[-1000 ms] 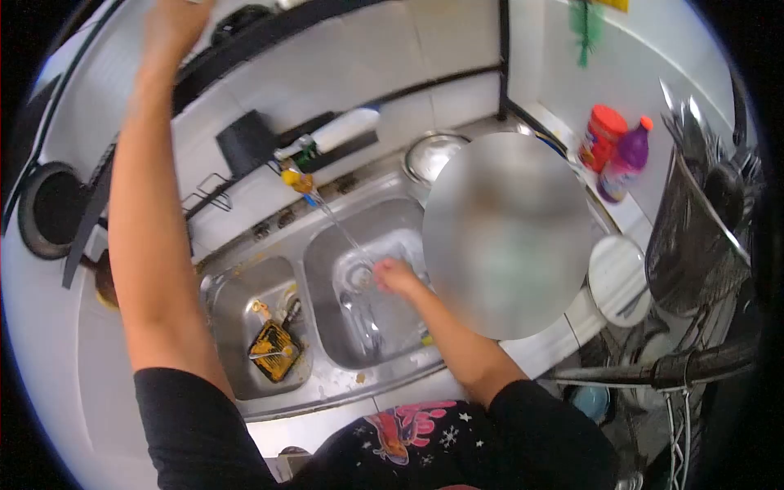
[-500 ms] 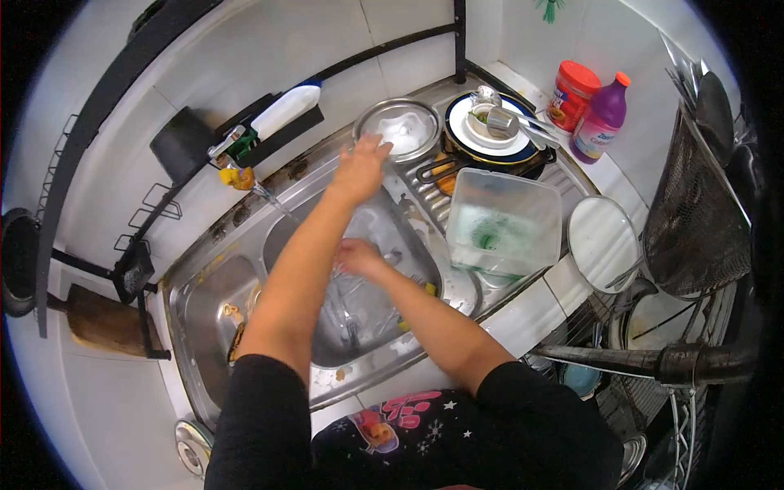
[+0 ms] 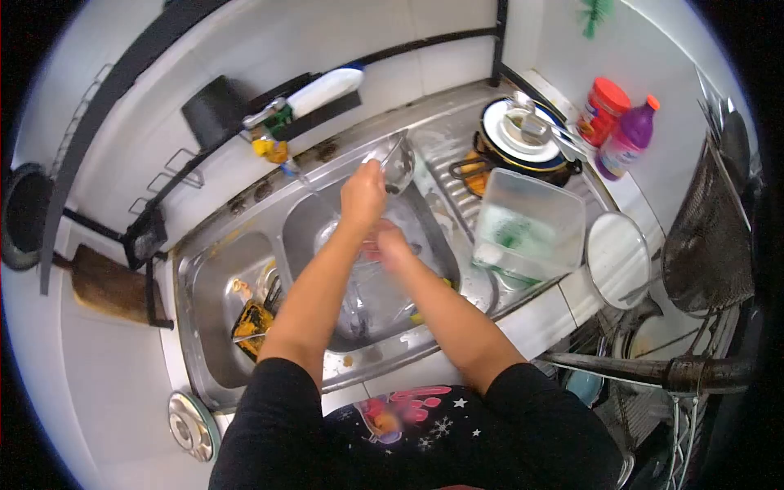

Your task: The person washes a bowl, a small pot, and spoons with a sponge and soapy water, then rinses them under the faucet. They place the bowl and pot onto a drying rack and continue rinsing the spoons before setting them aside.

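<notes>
My left hand [image 3: 363,196] is closed on the rim of a shiny round metal bowl [image 3: 400,167], which it holds tilted over the back edge of the right sink basin [image 3: 371,306]. Just below it, over the basin, is my right hand [image 3: 388,243]. Motion blur and the left wrist hide how its fingers lie. Water [image 3: 306,181] runs from the tap [image 3: 269,147], which has something yellow wrapped round it. Forks and other cutlery [image 3: 355,314] lie on the basin floor, partly under water.
On the right drainboard stand a clear plastic tub [image 3: 531,220] with green suds and a stack of plates [image 3: 510,135]. Behind are a red-lidded jar [image 3: 603,110] and a purple bottle [image 3: 627,140]. The left basin [image 3: 216,282] holds a yellow-black item [image 3: 253,327].
My left hand has taken hold of the metal bowl, lifted it off the drainboard's left end and tilted it toward the basin. My right hand has moved up nearer to the left. The camera view has shifted.
</notes>
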A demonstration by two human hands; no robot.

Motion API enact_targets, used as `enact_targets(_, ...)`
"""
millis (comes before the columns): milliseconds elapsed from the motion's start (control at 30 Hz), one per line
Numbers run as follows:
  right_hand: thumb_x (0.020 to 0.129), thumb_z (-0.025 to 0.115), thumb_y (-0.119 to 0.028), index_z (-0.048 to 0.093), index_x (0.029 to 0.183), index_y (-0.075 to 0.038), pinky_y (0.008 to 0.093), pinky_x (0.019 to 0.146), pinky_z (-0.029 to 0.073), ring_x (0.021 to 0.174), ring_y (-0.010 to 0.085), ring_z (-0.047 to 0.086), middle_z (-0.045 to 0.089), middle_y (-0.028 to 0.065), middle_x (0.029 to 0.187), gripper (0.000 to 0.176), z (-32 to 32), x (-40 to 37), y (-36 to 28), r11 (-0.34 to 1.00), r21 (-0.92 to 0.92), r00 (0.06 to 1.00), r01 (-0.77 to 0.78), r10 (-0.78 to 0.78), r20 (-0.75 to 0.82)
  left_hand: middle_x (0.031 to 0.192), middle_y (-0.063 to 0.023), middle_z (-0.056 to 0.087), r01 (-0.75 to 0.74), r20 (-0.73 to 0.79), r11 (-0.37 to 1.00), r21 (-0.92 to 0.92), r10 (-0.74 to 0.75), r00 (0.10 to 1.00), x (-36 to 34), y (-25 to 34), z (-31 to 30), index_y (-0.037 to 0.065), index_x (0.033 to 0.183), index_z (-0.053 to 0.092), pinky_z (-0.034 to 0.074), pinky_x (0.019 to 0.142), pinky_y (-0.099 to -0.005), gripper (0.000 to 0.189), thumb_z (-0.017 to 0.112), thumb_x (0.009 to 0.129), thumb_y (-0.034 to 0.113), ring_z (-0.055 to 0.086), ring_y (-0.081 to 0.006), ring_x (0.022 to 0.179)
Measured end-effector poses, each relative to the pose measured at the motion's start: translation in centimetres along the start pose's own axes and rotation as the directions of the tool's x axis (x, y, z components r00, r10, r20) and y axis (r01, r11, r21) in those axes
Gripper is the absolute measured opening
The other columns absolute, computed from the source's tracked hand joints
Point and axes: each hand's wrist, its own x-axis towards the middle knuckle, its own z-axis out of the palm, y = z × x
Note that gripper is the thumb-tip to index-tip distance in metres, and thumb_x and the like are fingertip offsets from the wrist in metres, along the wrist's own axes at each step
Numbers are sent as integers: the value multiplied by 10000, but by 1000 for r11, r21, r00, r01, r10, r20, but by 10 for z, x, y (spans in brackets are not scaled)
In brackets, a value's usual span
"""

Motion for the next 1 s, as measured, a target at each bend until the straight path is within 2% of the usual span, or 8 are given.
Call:
enact_targets(133,880,358,-242,297,1225,-127,414,710,464,858,265,543,509,141,1065,369,1,-7,-7,995,93,978,21,-1,-208,710,-225,553,319,-156,934,-160,-343,926,-29,-44,-13,17,752,478,388,575,-478,197,482,835,196,524,-420,685)
enact_targets(267,895,356,-287,308,1227,-169,398,675,471,881,269,537,496,135,1078,356,-7,-2,-1,998,55,983,34,-24,-182,691,-228,563,456,-205,859,-232,-501,841,-36,-88,-19,1,750,523,411,585,-437,231,494,831,215,541,-411,670)
enact_targets(400,898,350,-305,289,1242,-168,397,675,467,879,271,538,499,123,1063,376,-9,-2,1,998,-36,988,-43,37,-151,636,-124,582,609,7,469,-640,-788,615,-33,-117,-4,-19,715,576,422,600,-373,349,472,841,290,556,-246,626)
enact_targets(500,893,352,-337,286,1253,-157,406,680,467,895,273,531,486,129,1075,408,-14,1,4,996,-82,991,-46,36,-126,634,-102,565,680,32,477,-557,-806,591,-30,-160,24,-16,738,576,419,573,-335,356,465,849,304,536,-182,615)
enact_targets(633,878,353,-433,321,1249,-137,462,802,410,1016,304,472,431,147,1175,475,-2,-14,-10,999,39,978,4,4,-207,778,-101,566,490,272,16,-872,-816,510,-28,-108,-22,-23,851,552,448,574,-366,368,447,876,330,544,-209,680)
enact_targets(733,867,354,-488,333,1244,-126,497,905,318,1109,300,414,406,133,1236,523,-5,-12,-13,970,241,999,16,-26,37,905,-109,555,563,403,-157,-812,-849,343,-42,-104,-34,-15,987,527,469,654,-394,431,443,875,392,553,-237,774)
enact_targets(867,900,341,-390,385,1185,-140,486,861,365,1067,260,461,454,86,1175,382,0,-11,-14,947,317,995,-60,32,94,1083,-121,514,569,486,-313,-760,-856,177,-62,-104,-40,-3,1088,486,461,742,-425,490,425,871,431,544,-259,906)
enact_targets(1000,918,321,-301,398,1134,-91,488,842,391,992,260,502,499,113,1101,311,15,-10,-23,952,301,993,-62,29,114,1281,-100,391,426,602,-464,-776,-746,285,-90,-154,-14,81,1215,424,296,936,-520,541,359,870,492,400,-264,1143)
